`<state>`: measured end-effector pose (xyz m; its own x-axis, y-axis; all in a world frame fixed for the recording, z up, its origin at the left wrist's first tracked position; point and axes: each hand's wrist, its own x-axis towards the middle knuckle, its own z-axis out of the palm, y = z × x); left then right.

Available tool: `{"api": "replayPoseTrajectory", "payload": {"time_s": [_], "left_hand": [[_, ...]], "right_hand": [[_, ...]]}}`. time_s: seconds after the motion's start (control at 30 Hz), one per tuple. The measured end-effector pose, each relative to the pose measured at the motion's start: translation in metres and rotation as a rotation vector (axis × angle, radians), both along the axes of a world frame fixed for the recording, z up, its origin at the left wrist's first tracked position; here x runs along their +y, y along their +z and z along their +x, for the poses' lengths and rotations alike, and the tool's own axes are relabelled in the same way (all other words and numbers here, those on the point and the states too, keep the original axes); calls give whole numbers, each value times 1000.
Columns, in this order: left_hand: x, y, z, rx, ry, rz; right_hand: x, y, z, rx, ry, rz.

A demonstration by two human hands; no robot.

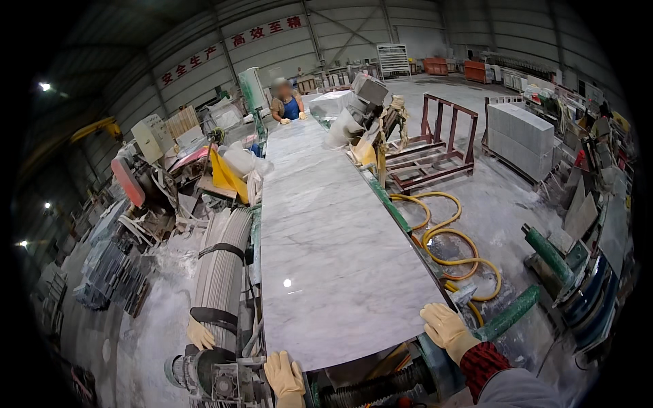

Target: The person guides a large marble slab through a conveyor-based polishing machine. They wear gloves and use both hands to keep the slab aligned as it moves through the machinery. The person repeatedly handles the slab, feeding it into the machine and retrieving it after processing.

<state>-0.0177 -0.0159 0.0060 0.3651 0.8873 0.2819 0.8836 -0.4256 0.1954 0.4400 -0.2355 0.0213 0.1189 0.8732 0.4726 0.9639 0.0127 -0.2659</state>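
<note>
A long pale marble slab [326, 258] with grey veins lies flat and stretches away from me along a machine bed. My left hand [284, 377], in a cream work glove, is at the slab's near left corner with its fingers stretched out. At the near right corner, my right hand [445, 330] wears a matching glove below a red-and-black cuff. Its fingers lie extended against the slab's edge; the undersides of both hands are hidden. Another cream glove [200, 334] is beside the machine's motor at left; whether a hand fills it, I cannot tell.
A person [287, 105] in a blue apron stands at the slab's far end, gloved hands near it. Strapped pale strips [224, 258] flank the slab on the left. A yellow hose [462, 255] coils on the floor at right, near a dark red steel rack [435, 149].
</note>
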Motion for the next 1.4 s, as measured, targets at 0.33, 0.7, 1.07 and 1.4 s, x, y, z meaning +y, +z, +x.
{"api": "replayPoseTrajectory", "payload": {"time_s": [0.33, 0.7, 1.07, 1.4], "left_hand": [[-2, -4, -2, 27, 23, -9], [-5, -15, -5, -13, 17, 29], [-7, -17, -7, -6, 41, -16], [-16, -1, 0, 42, 83, -75]], "right_hand": [[-4, 2, -5, 3, -25, -33], [-6, 9, -5, 22, 16, -32], [-12, 6, -6, 20, 10, -10], [-18, 10, -9, 19, 11, -16]]}}
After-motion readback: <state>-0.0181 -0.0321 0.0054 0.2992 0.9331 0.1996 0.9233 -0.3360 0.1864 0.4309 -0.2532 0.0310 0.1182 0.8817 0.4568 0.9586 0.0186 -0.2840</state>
